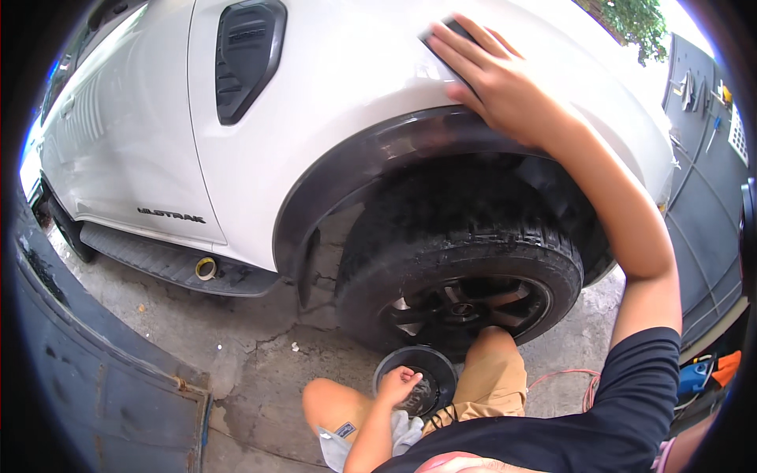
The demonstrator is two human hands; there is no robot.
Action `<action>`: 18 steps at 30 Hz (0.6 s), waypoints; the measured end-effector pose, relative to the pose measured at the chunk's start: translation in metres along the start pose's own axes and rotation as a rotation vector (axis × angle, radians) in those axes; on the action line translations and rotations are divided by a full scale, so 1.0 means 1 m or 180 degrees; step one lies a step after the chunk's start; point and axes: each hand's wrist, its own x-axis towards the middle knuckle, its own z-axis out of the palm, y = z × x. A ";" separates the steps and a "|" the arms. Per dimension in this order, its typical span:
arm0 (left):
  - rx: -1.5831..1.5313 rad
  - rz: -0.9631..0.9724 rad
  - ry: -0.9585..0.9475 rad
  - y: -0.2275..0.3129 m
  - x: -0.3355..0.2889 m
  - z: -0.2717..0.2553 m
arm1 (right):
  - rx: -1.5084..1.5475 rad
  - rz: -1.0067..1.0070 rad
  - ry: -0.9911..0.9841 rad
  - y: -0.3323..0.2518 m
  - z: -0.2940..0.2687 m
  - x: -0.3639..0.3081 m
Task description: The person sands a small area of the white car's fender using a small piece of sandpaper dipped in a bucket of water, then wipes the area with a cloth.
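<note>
My right hand point(495, 85) reaches up and lies against the white front fender point(347, 87) above the wheel arch. Under its fingers is a thin dark flat pad point(467, 27), pressed to the paint; its exact kind is not clear. Low in front of me, my left hand point(400, 385) hangs over a round black bucket point(445, 370), its fingers loosely curled, with nothing showing in them. Water seems to lie in the bucket. A grey cloth point(402, 432) is draped by my left forearm.
The dark arch trim point(315, 189) curves over a large black tire point(363, 268). A yellow tape roll point(206, 269) sits on the side step point(158, 256). A metal panel point(102, 386) stands at left, a grey gate point(710, 181) at right. A reddish hose point(590, 386) lies on the concrete.
</note>
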 end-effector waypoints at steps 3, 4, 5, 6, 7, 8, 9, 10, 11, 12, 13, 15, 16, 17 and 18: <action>0.0044 -0.0033 -0.0159 0.010 -0.001 0.003 | -0.0154 0.0000 -0.0146 0.000 -0.006 -0.021; 0.0033 -0.0066 -0.0263 0.015 0.000 0.005 | -0.0191 -0.0004 -0.0162 0.002 -0.007 -0.022; 0.0099 0.0010 -0.0305 0.010 0.000 0.006 | -0.0295 -0.0065 0.0091 0.003 -0.002 -0.004; 0.0167 -0.0006 -0.0306 0.006 0.002 0.006 | -0.0235 -0.0036 0.0137 0.003 0.003 0.005; 0.0233 -0.0021 -0.0308 0.001 0.003 0.006 | -0.0176 -0.0009 0.0182 0.003 0.007 0.011; 0.0321 -0.0059 -0.0304 -0.004 0.002 0.002 | -0.0095 0.0042 0.0232 0.001 0.012 0.014; 0.0330 -0.0052 -0.0196 -0.005 0.001 0.001 | -0.0142 -0.0005 0.0043 0.000 0.005 0.004; 0.0330 -0.0106 -0.0178 -0.008 -0.002 -0.003 | -0.0188 0.0099 -0.0083 -0.006 0.001 -0.012; 0.0290 -0.0110 -0.0156 -0.004 -0.002 -0.001 | -0.0281 0.0158 -0.0204 -0.009 -0.007 -0.027; 0.0250 -0.0116 -0.0135 0.000 0.000 0.001 | -0.0373 0.0219 -0.0326 -0.009 -0.010 -0.033; 0.0231 -0.0161 -0.0228 0.005 0.003 0.004 | -0.0323 0.0142 -0.0204 -0.004 -0.004 -0.026; 0.0365 -0.0114 -0.0405 -0.007 0.006 0.006 | -0.0223 0.0050 0.0015 0.005 0.007 0.003; 0.0409 -0.0120 -0.0443 -0.013 0.007 0.007 | -0.0131 -0.0026 0.0162 0.003 0.014 0.018; 0.0416 -0.0174 -0.0428 -0.013 0.008 0.008 | -0.0037 0.0000 0.0175 -0.001 0.013 0.021; 0.0456 -0.0235 -0.0411 -0.013 0.006 0.004 | -0.0006 0.0008 0.0023 -0.005 0.009 0.010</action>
